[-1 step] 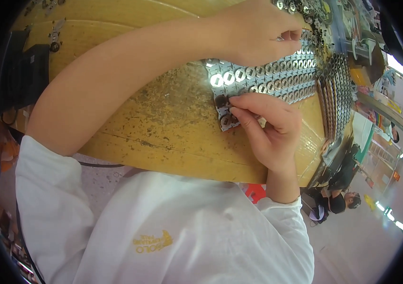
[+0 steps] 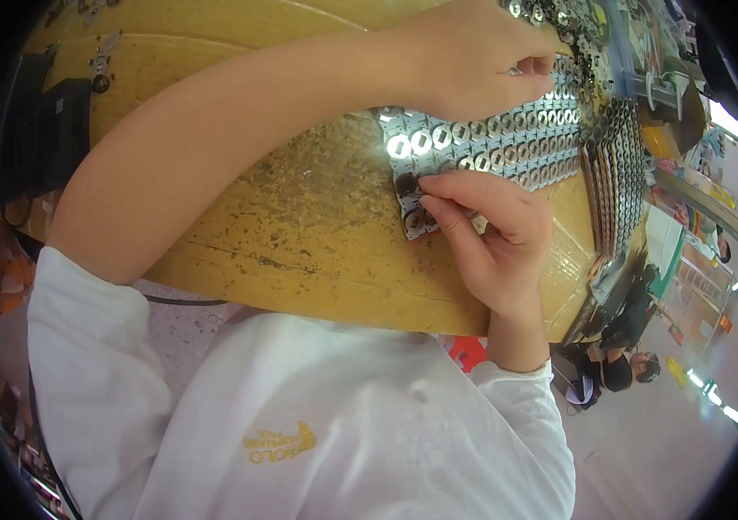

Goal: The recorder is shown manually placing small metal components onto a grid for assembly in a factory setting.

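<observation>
A grey panel (image 2: 470,149) bearing rows of shiny round metal holders lies at an angle on the table. Over its far edge, my left hand (image 2: 482,65) has curled fingers; whatever they may grip is hidden. At the panel's near left corner, my right hand (image 2: 499,225) pinches with thumb and index finger. A dark round piece (image 2: 406,185) sits right at those fingertips, and I cannot make out whether it is gripped. Just below it, another round holder (image 2: 414,220) shows on the panel's corner. My left forearm crosses above the panel's far left part.
Beneath the panel spreads a worn yellow tabletop (image 2: 300,234). A heap of small metal parts (image 2: 581,39) lies at the far right. Stacked panels (image 2: 616,182) stand to the right. A black object (image 2: 57,130) is at the far left. Another person (image 2: 620,368) is in the background.
The panel and my left hand have shifted very slightly to the right. My right hand keeps its pinch at the corner.
</observation>
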`<action>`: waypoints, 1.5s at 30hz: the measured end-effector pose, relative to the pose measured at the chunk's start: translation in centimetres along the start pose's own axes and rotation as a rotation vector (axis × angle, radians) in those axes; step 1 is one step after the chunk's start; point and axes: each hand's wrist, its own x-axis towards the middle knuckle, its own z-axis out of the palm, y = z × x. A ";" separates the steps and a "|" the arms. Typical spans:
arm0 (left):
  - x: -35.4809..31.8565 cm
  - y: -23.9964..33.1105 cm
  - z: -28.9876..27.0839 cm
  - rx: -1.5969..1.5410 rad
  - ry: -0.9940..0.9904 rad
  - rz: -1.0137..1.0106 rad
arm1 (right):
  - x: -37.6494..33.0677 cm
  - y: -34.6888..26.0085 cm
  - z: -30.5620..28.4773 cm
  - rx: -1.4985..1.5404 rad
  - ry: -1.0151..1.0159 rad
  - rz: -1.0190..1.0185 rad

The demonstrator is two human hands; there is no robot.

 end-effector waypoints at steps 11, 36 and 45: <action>-0.8 0.0 0.9 0.529 -0.267 0.086 | -0.2 -0.7 1.4 -0.080 0.058 0.185; -0.8 -0.8 0.2 0.304 -0.134 0.081 | 0.5 1.6 2.0 -0.169 0.148 -0.149; -0.9 1.1 -0.7 0.389 0.064 0.151 | -2.2 -3.3 -8.4 -0.044 0.574 -0.205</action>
